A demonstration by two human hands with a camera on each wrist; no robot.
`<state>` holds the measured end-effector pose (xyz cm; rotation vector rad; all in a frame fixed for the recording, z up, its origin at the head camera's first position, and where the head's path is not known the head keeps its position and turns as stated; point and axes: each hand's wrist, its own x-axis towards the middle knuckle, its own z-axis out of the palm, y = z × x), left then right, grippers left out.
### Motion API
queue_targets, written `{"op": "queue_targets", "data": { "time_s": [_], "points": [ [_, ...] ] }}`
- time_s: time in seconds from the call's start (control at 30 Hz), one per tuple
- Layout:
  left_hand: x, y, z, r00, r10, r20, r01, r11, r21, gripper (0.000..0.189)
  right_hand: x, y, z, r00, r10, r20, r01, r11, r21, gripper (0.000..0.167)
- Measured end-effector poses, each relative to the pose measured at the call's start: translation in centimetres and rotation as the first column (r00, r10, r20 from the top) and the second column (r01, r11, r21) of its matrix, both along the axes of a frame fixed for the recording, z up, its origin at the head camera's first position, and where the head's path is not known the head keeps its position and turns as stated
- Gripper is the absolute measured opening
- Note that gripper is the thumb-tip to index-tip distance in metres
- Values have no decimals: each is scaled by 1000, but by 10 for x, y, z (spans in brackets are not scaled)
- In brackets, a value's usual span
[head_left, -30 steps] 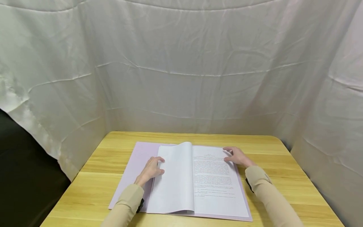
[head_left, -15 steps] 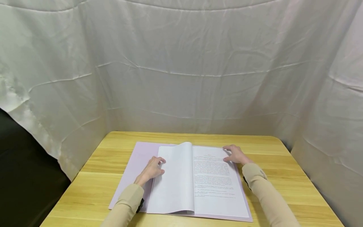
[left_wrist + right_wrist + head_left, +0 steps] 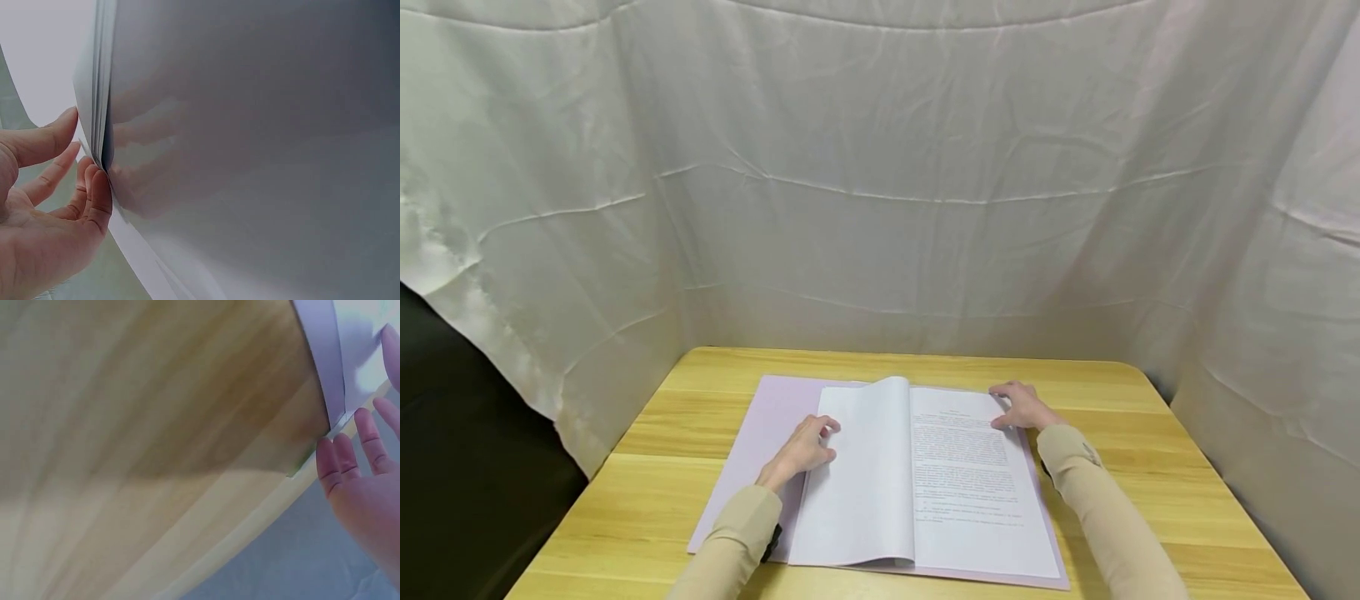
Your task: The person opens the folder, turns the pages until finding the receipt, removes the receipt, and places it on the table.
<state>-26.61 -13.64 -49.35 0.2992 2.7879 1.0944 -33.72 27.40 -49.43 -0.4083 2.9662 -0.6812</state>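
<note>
A lavender folder [image 3: 752,442] lies spread on the table with printed sheets in it. Its turned pages [image 3: 853,492] bulge toward the middle, and a page of dense text [image 3: 962,492] faces up on the right. My left hand [image 3: 805,448] rests at the outer edge of the turned pages, thumb and forefinger apart. In the left wrist view, its fingertips [image 3: 100,197] meet the layered sheet edges. At the upper right corner, my right hand [image 3: 1024,408] touches the text page with its thumb, fingers loosely bent along the folder's edge [image 3: 322,356].
The folder sits on a yellow wood-grain table [image 3: 1157,467] with rounded far corners. Pale curtains [image 3: 880,183] hang behind it and on both sides. A black surface [image 3: 460,467] shows at the lower left.
My right forearm has shifted slightly to the left, its hand staying at the page's corner. The left hand and the pages look nearly unchanged.
</note>
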Motion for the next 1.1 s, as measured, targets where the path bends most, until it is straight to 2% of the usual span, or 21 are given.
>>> {"op": "queue_targets", "data": {
  "time_s": [0.23,0.4,0.53,0.6,0.63,0.77,0.87,1.0,1.1],
  "points": [
    [-2,1,-2,1000,4,6,-4,1000,-2,42,-3,0,5,997,-31,71,29,999,29,71],
    [-5,-2,-6,999,-24,-24,24,1000,-6,41,-5,1,5,995,-59,84,55,997,51,71],
    [-3,-3,-5,999,-32,-33,32,999,-7,41,-5,0,5,995,-79,53,78,996,36,69],
    [-2,-2,-3,1000,-23,-15,23,1000,10,41,-5,0,4,996,-85,23,84,996,26,67],
    [-2,-2,-3,999,-33,-30,33,999,-2,40,-6,0,4,996,-87,8,87,996,19,66],
    [-2,-2,-3,999,-31,-30,31,1000,-4,40,-8,0,2,994,-76,-83,76,997,-1,51],
    [-3,-1,-2,1000,-13,-11,13,1000,4,41,-11,1,0,988,-82,-130,76,996,-55,36],
    [-2,0,-1,1000,4,0,-4,1000,-12,41,-13,1,1,984,-125,-126,109,986,-128,23],
    [-1,0,1,1000,14,5,-14,1000,-17,41,-14,1,2,982,-150,-112,135,982,-131,21]
  ]
}}
